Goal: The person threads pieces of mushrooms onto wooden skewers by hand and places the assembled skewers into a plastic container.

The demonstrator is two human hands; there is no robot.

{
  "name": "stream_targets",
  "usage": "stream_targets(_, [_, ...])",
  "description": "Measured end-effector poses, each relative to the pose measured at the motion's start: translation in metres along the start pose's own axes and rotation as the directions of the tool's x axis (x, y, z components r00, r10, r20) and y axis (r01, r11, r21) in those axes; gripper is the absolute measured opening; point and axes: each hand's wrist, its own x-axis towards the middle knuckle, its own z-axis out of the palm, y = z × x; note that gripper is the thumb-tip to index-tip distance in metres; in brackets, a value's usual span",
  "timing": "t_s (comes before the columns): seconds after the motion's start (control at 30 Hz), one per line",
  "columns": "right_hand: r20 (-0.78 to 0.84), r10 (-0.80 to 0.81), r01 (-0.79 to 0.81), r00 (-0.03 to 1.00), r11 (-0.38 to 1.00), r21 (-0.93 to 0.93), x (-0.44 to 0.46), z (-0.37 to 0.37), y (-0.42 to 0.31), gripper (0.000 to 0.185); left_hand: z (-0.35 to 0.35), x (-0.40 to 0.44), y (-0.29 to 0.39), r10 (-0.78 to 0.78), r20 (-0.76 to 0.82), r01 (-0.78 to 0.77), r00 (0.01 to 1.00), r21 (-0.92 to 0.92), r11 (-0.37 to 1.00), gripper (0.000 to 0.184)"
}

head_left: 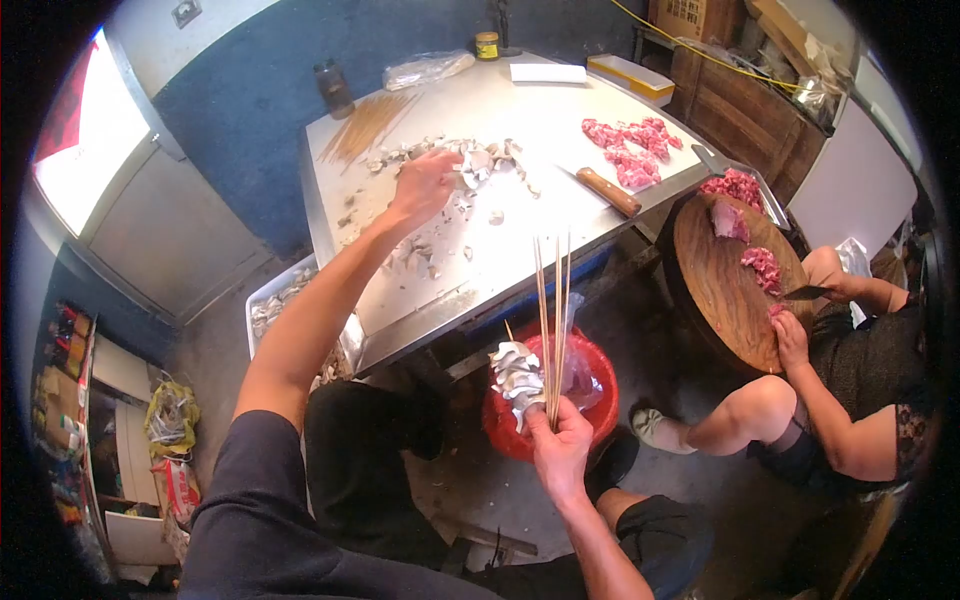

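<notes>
Fingers: right hand (562, 445) clamped on skewers (553, 395), clear of table edge (500, 288); left hand (428, 185) at mushrooms (480, 165), grip unclear.

We've 1 skewer (508, 329) w/ bunched grey-white mushroom pcs (519, 380), tip away from us, alongside bare sticks (553, 385); loose pcs (482, 163) strewn on surface (410, 305).

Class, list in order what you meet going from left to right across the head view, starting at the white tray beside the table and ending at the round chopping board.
White tray → left hand → threaded pale pieces → wooden-handled knife → round chopping board.
</notes>
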Motion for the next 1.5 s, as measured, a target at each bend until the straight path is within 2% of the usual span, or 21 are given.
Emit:
stream_targets(0.03, [-0.008, -0.027, 0.027, 1.0, 1.0, -0.014, 0.001, 0.0, 0.003, 0.011, 0.004, 0.002, 0.003, -0.001, 0.001, 0.001, 1.0, -0.003, 1.0, 0.025])
stream_targets(0.1, [-0.013, -0.018, 0.017, 1.0, 1.0, -0.013, 0.002, 0.0, 0.004, 0.01, 0.011, 0.005, 0.004, -0.006, 0.118, -0.01, 0.993, 0.137, 0.991, 0.026])
stream_targets(0.13, [-0.016, -0.008, 0.008, 1.0, 1.0, -0.01, 0.002, 0.001, 0.003, 0.01, 0.013, 0.005, 0.002, -0.005, 0.119, -0.012, 0.993, 0.135, 0.991, 0.026])
stream_targets(0.2, [-0.016, -0.01, 0.01, 1.0, 1.0, -0.011, 0.002, 0.0, 0.005, 0.01, 0.011, 0.003, 0.002, 0.094, 0.245, -0.139, 0.965, 0.176, 0.975, 0.025])
stream_targets(0.33, [-0.02, 0.013, -0.013, 1.0, 1.0, -0.02, 0.0, -0.001, 0.003, 0.011, -0.001, 0.007, 0.005, 0.015, 0.262, -0.042, 0.965, 0.099, 0.994, 0.024])
stream_targets(0.4, [-0.022, 0.02, -0.021, 1.0, 0.999, -0.039, -0.001, -0.001, 0.001, 0.011, 0.001, 0.02, 0.004, -0.029, -0.057, 0.033, 0.998, 0.075, 0.997, 0.022])
stream_targets(0.57, [-0.032, 0.019, -0.02, 0.999, 1.0, -0.021, 0.0, -0.001, 0.002, 0.011, 0.013, 0.051, 0.007, -0.073, 0.027, 0.069, 0.997, 0.109, 0.992, 0.024])
stream_targets(0.63, [-0.034, 0.007, -0.008, 0.999, 1.0, -0.007, 0.0, -0.001, 0.004, 0.012, 0.014, 0.057, 0.016, -0.118, 0.269, 0.033, 0.956, 0.299, 0.954, 0.025])
stream_targets(0.67, [-0.04, 0.008, -0.009, 0.999, 1.0, -0.007, 0.0, -0.001, 0.002, 0.012, 0.014, 0.059, 0.021, -0.128, 0.287, 0.029, 0.949, 0.325, 0.945, 0.027])
stream_targets(0.9, [-0.035, -0.055, 0.053, 0.998, 0.996, -0.074, -0.002, -0.001, -0.003, 0.013, 0.022, 0.052, -0.001, -0.116, 0.298, 0.021, 0.947, 0.303, 0.953, 0.029])
stream_targets(1.1, [-0.049, -0.042, 0.038, 0.998, 0.996, -0.08, -0.002, -0.005, -0.003, 0.013, 0.024, 0.053, 0.003, -0.186, 0.238, 0.115, 0.953, 0.282, 0.953, 0.032])
stream_targets(1.17, [-0.059, -0.057, 0.052, 0.997, 0.995, -0.085, -0.002, -0.006, -0.007, 0.013, 0.025, 0.052, -0.004, -0.179, -0.026, 0.181, 0.983, 0.084, 0.98, 0.03])
stream_targets(1.2, [-0.058, -0.053, 0.048, 0.997, 0.995, -0.086, -0.002, -0.006, -0.008, 0.013, 0.019, 0.052, -0.001, -0.213, -0.035, 0.21, 0.977, -0.057, 0.976, 0.026])
stream_targets(1.23, [-0.055, -0.048, 0.043, 0.997, 0.995, -0.087, -0.002, -0.006, -0.009, 0.013, 0.013, 0.05, 0.002, -0.214, -0.034, 0.212, 0.976, -0.056, 0.976, 0.026])
stream_targets(1.27, [-0.053, -0.047, 0.042, 0.997, 0.995, -0.086, -0.002, -0.006, -0.008, 0.013, 0.007, 0.046, 0.006, -0.323, 0.078, 0.329, 0.943, -0.352, 0.876, 0.025])
stream_targets(1.3, [-0.048, -0.047, 0.043, 0.998, 0.996, -0.074, -0.002, -0.006, -0.005, 0.013, 0.001, 0.041, 0.011, -0.386, 0.215, 0.434, 0.897, -0.597, 0.675, 0.024])
stream_targets(1.33, [-0.043, -0.047, 0.045, 0.998, 0.997, -0.062, -0.002, -0.005, -0.004, 0.012, -0.002, 0.033, 0.015, -0.386, 0.215, 0.434, 0.897, -0.596, 0.675, 0.024])
stream_targets(1.4, [-0.045, -0.067, 0.064, 0.997, 0.996, -0.068, -0.002, -0.006, -0.008, 0.012, -0.009, 0.014, 0.024, -0.367, 0.183, 0.38, 0.912, -0.71, 0.593, 0.026])
stream_targets(1.5, [-0.056, -0.088, 0.085, 0.995, 0.994, -0.063, -0.002, -0.005, -0.008, 0.01, -0.019, -0.014, 0.031, -0.343, 0.241, 0.409, 0.908, -0.687, 0.601, 0.027])
